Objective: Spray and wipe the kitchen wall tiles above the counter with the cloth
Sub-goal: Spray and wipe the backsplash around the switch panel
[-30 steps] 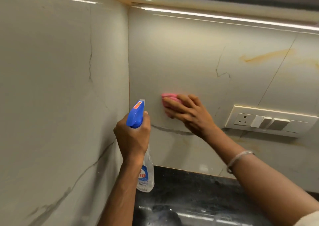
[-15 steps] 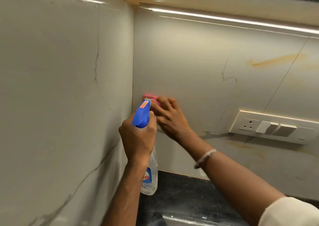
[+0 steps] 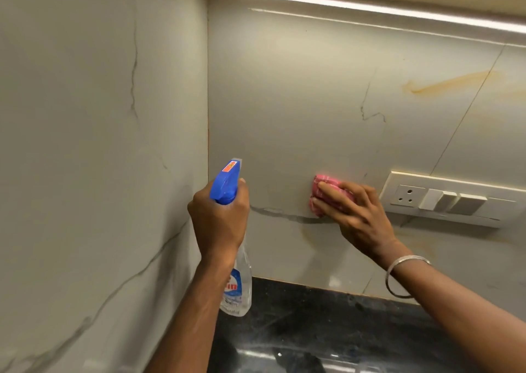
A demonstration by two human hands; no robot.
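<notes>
the left hand [image 3: 219, 219] grips the neck of the spray bottle [image 3: 238, 290], fingers curled round it under the blue trigger head. the nozzle points toward the back wall and the clear body hangs above the black counter [image 3: 341, 333]. the right hand [image 3: 355, 216] lays nearly straight fingers, close together, over the bunched pink cloth [image 3: 320, 192] and presses it against the wall tiles [image 3: 284, 102] — just left of the white switch plate [image 3: 444, 199], right above a grey vein. a silver bangle [image 3: 405, 260] circles the right wrist. an orange streak [image 3: 449, 83] marks the tile higher up.
</notes>
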